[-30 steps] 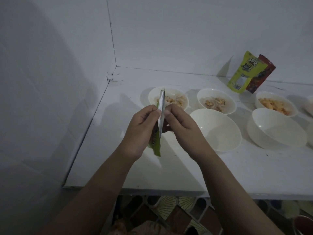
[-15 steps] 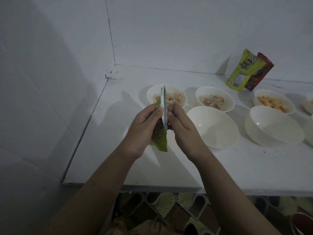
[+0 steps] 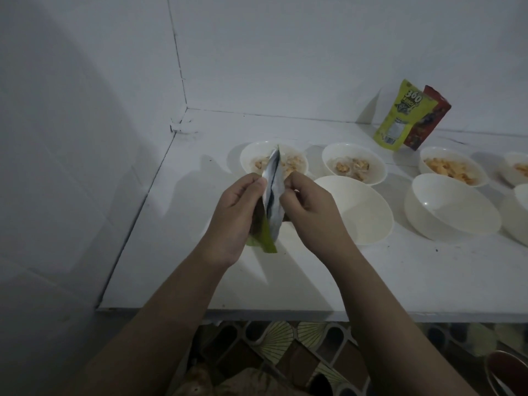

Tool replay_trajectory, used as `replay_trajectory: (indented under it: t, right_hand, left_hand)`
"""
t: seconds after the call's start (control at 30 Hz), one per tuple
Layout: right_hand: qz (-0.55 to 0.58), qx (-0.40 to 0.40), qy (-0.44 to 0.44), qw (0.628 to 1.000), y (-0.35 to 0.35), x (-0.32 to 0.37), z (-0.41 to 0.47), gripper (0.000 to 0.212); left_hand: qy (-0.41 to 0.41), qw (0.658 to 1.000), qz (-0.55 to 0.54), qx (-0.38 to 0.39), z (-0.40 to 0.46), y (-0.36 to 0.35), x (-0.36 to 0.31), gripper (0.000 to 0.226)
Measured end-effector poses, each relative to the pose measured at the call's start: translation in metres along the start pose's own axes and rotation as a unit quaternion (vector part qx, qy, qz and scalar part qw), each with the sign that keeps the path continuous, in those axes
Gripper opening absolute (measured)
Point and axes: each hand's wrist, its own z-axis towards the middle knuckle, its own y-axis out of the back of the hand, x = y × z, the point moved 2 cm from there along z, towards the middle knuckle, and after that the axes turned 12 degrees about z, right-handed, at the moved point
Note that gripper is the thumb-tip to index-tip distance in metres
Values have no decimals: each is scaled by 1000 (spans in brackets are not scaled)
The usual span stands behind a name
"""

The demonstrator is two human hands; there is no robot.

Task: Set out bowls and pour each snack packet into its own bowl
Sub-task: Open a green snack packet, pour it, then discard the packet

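Note:
I hold a green snack packet upright over the white counter, its top edge pulled slightly apart so the silver inside shows. My left hand pinches its left side and my right hand pinches its right side. Just right of my hands sits an empty white bowl. Behind the packet a bowl with snacks is partly hidden. More filled bowls stand in the back row, and another empty bowl sits in front.
A yellow-green packet and a red packet lean against the back wall. More bowls are cut off at the right edge. White walls close the left and back. The counter's front edge runs above a patterned floor.
The packet's top has opened a little wider between my hands. Both hands stay in about the same place over the counter.

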Motion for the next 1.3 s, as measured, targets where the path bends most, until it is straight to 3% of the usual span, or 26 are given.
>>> replay_trajectory:
  t: [0.1, 0.27, 0.5, 0.6, 0.77, 0.93, 1.0, 1.07, 1.13, 1.2, 1.3]
  right_hand:
    - [-31, -10, 22, 999, -3, 7, 2, 23]
    - [-49, 21, 5, 999, -3, 11, 2, 23]
    - [-25, -87, -29, 995, 17, 7, 4, 21]
    - [-19, -88, 12, 996, 11, 15, 1, 21]
    - [-94, -85, 108, 986, 13, 25, 4, 23]
    - [-107, -80, 141, 981, 18, 34, 1, 23]
    - [-94, -71, 147, 982, 21, 36, -1, 22]
    - [-78, -65, 152, 983, 24, 36, -4, 21]
    - [-68, -62, 155, 984, 27, 36, -7, 21]
    - [-56, -60, 153, 985, 30, 34, -9, 21]
    - [-60, -58, 151, 985, 36, 33, -14, 20]
  left_hand:
    - [-8, 1000, 22, -6, 2, 0, -1, 24]
    - [-31, 994, 98, -26, 3, 3, -6, 30]
    - [-56, 989, 99, -92, 6, 26, -13, 33]
    - [-74, 987, 92, -106, 6, 28, -15, 26]
    - [-101, 984, 114, -92, 0, 17, -21, 34]
    - [-50, 980, 160, -111, 10, 18, -4, 16]
    - [5, 974, 170, -147, 20, 23, 11, 10]
    - [86, 972, 154, -157, 31, 28, 29, 28]
    - [152, 976, 101, -117, 38, 31, 41, 42]
    - [168, 979, 60, -99, 44, 31, 49, 46]
    - [188, 972, 2, -141, 46, 26, 49, 41]
